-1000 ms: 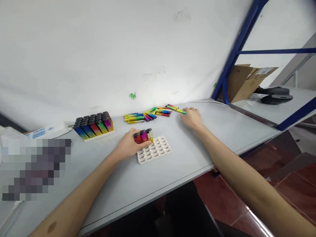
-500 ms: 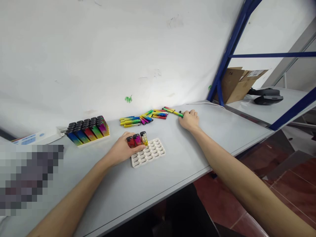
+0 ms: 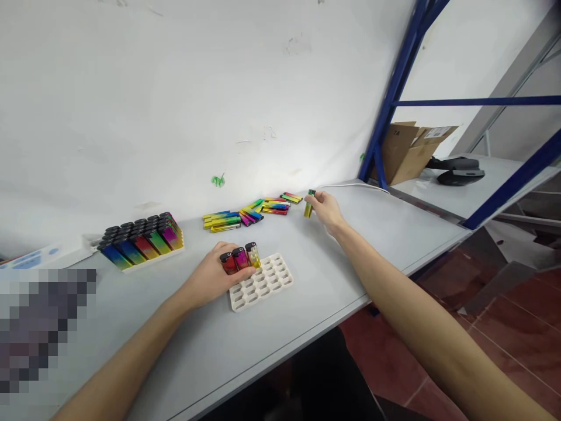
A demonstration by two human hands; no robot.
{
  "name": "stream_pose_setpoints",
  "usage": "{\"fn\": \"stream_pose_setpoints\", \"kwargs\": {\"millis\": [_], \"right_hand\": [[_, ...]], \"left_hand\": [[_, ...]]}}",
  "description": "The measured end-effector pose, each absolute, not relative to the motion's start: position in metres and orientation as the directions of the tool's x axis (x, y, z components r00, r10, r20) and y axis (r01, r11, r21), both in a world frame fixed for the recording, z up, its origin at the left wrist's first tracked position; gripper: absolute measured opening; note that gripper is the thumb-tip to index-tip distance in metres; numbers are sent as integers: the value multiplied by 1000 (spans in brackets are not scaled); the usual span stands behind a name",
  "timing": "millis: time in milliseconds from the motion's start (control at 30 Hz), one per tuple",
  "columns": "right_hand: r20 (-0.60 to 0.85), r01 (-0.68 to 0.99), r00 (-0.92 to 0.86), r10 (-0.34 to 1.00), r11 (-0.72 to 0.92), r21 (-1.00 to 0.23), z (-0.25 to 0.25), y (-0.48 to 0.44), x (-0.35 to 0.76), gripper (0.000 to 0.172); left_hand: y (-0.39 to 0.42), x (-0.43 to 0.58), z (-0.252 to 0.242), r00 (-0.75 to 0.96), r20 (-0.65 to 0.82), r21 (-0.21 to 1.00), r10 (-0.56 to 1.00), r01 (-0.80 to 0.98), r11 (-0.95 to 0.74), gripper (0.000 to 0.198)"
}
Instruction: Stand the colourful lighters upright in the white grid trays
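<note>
My left hand (image 3: 214, 273) is wrapped round the back left corner of a white slotted tray (image 3: 263, 285), fingers closed on three upright lighters: a red one (image 3: 228, 264), a magenta one (image 3: 241, 259) and a clear yellow one (image 3: 253, 255). They stand in a row at the tray's rear; their lower ends are partly hidden by my thumb. Farther right, my right hand (image 3: 325, 209) pinches a green and yellow lighter (image 3: 309, 204) near its black top, held nearly upright. Left of that hand, several multicoloured lighters (image 3: 250, 215) lie loosely along the wall.
A filled rack of upright lighters (image 3: 142, 241) stands at the left, near a white box (image 3: 52, 257). A blue metal frame (image 3: 380, 140) rises at the table's right end. Beyond it are a cardboard box (image 3: 409, 155) and a black object (image 3: 460, 172).
My right hand has picked the green and yellow lighter up from the table and turned it upright. My left hand stays at the tray with the three lighters. The view has shifted slightly.
</note>
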State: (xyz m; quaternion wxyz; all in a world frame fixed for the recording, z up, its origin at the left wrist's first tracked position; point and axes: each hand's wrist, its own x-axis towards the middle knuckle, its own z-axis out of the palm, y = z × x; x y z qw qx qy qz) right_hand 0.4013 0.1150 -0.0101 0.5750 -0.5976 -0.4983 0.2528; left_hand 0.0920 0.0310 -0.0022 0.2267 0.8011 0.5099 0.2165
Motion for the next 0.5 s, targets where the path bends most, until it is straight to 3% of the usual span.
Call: {"fn": "stream_pose_setpoints", "kwargs": {"millis": [67, 133, 233, 400, 500], "right_hand": [[210, 66, 299, 931, 199, -978, -6, 111, 394, 25], [146, -70, 227, 963, 166, -984, -3, 107, 387, 28], [92, -107, 148, 985, 109, -988, 1, 101, 381, 32], [-23, -221, -21, 1000, -27, -975, 5, 96, 379, 59], [-77, -233, -68, 995, -91, -968, 6, 94, 376, 62]], "left_hand": [[28, 95, -2, 405, 121, 589, 906, 706, -394, 40], [25, 98, -2, 423, 125, 588, 898, 697, -410, 40], [22, 102, -1, 448, 131, 569, 885, 696, -437, 39], [21, 104, -1, 504, 168, 525, 847, 682, -510, 34], [21, 103, -1, 526, 201, 508, 827, 666, -547, 32]]}}
